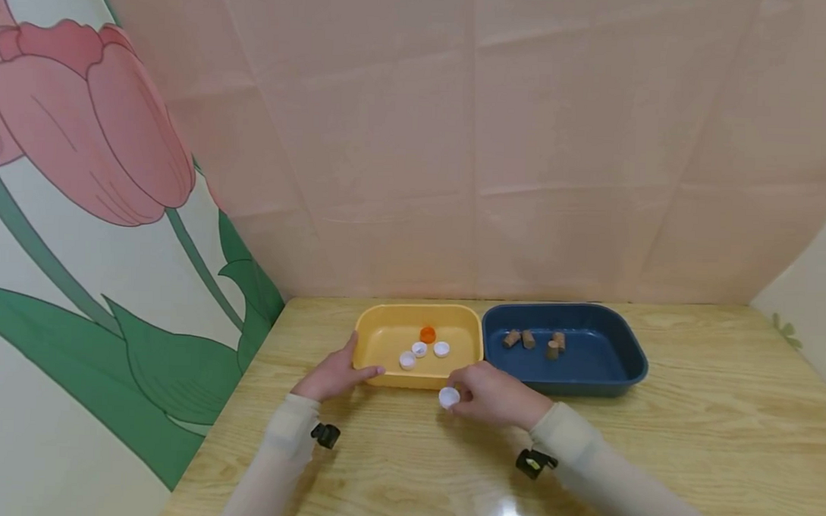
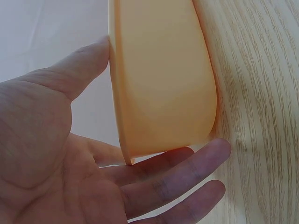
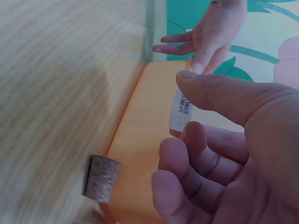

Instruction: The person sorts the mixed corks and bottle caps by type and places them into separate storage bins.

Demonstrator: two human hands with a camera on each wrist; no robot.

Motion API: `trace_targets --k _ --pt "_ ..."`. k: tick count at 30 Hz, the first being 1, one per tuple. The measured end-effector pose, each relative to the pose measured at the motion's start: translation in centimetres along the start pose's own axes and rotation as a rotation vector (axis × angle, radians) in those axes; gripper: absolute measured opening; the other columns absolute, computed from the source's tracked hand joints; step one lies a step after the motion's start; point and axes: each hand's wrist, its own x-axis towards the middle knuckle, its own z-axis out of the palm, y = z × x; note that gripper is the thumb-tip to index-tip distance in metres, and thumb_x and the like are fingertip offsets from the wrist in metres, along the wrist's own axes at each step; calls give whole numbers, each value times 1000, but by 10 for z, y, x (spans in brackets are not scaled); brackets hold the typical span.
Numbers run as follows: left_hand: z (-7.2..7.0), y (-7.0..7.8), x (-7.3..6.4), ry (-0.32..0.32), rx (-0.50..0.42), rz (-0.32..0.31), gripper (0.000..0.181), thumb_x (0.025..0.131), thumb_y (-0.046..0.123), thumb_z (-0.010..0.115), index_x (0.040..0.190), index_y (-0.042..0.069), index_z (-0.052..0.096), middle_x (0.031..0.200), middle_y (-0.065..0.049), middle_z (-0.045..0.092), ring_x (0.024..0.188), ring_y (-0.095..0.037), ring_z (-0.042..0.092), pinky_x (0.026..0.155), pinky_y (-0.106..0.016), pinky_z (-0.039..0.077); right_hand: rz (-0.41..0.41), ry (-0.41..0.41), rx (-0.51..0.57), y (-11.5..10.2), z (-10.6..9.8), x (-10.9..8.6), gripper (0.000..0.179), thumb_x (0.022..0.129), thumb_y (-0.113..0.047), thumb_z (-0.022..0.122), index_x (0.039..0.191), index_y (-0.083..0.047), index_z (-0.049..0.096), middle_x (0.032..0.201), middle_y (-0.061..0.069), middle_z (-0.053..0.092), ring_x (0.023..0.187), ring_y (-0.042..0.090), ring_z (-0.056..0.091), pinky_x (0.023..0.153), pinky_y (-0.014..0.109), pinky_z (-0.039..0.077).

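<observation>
My right hand [image 1: 495,395] pinches a white bottle cap [image 1: 449,397] between thumb and fingers, just in front of the yellow tray [image 1: 417,382]. In the right wrist view, the cap's ridged side [image 3: 181,110] bears small black print. At the tray's front left corner, my left hand [image 1: 334,373] has its thumb on the rim and its extended fingers along the side. Inside the tray lie an orange cap [image 1: 427,334] and three white caps [image 1: 441,349]. By the tray's wall, a cork [image 3: 101,178] shows in the right wrist view; the head view hides it.
A dark blue tray [image 1: 603,363] adjoins the yellow one on the right and contains several corks [image 1: 528,339]. Both stand on a wood-grain table [image 1: 715,420], near a pink sheet [image 1: 560,142] at the back. A tulip-patterned wall [image 1: 90,118] borders the left.
</observation>
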Motion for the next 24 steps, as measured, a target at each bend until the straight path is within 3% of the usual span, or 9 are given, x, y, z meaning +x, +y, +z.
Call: trace_targets --k 12,18,24 --pt "0 -2 1 0 1 15 112 87 66 65 161 4 9 153 -26 40 134 -37 49 107 -55 40 49 4 43 -2 -13 3 20 88 -27 78 102 -14 71 62 -8 56 53 7 48 49 23 39" --pt "0 -2 2 6 3 23 111 87 64 66 160 3 9 153 -26 41 133 -36 50 107 -55 40 63 34 22 -2 -22 7 22 90 -27 77 106 -14 70 64 -7 57 54 8 49 51 24 42" --pt "0 -2 0 4 10 8 110 88 64 65 160 2 9 154 -26 39 134 -37 49 107 -55 40 129 63 -18 3 -36 21 31 89 -33 77 111 -13 70 68 -3 56 57 12 51 53 27 42"
